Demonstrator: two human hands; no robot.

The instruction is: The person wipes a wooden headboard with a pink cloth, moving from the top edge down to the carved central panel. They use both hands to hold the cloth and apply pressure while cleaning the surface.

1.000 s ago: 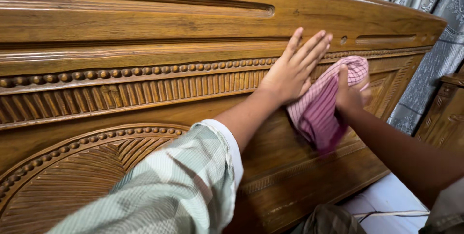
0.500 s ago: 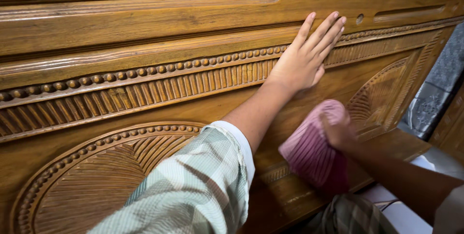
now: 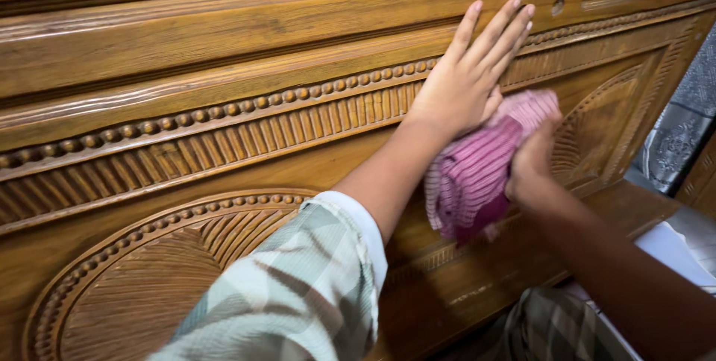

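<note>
The left hand (image 3: 466,77) lies flat and open on the carved headboard (image 3: 224,92). The right hand (image 3: 531,165) clutches a pink cloth (image 3: 473,174) against the panel, just below.

Carved wooden headboard (image 3: 186,130) fills nearly whole view, warm brown, glossy. Long grooves near top, beaded strip above fluted band, arched fan carving lower left, second fan panel at right. Grey patterned curtain (image 3: 682,133) at far right edge. White floor (image 3: 667,245) patch below it, lower right. Soft, even light; mild sheen on wood.
</note>
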